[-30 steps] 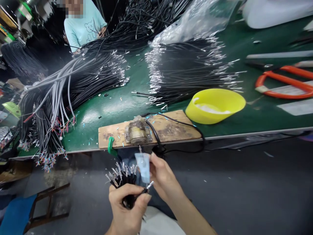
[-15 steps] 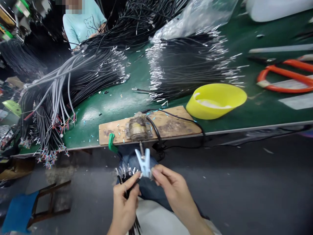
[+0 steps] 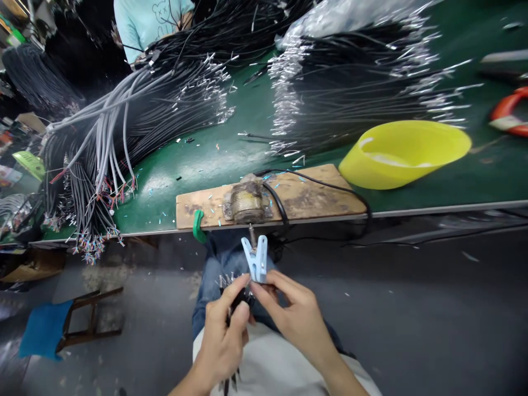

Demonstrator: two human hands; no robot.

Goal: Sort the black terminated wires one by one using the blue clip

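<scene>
My left hand [image 3: 226, 324] is closed around a bundle of short black cables [image 3: 236, 300] with stripped, silvery ends, and the bundle's lower part hangs below it. My right hand [image 3: 291, 313] is pinched just under a light blue clothespin [image 3: 256, 258], its fingertips meeting those of the left hand. What the right fingers pinch is hidden. The clothespin sits on the metal shaft of a small motor [image 3: 246, 202], which is fixed to a wooden board [image 3: 313, 198] at the table edge.
A green clip [image 3: 198, 225] grips the board's left end. A yellow oval container [image 3: 358, 168] stands to the right. Stripped black cables [image 3: 350, 93] and grey cables [image 3: 99, 132] lie on the green table [image 3: 160, 203]. Orange-handled scissors [image 3: 509, 113] are far right. Another person [image 3: 144, 25] sits opposite.
My right hand has moved left and up, bringing its fingertips to my left hand's beneath the clothespin. The left hand still holds the bundle. The view has shifted a little.
</scene>
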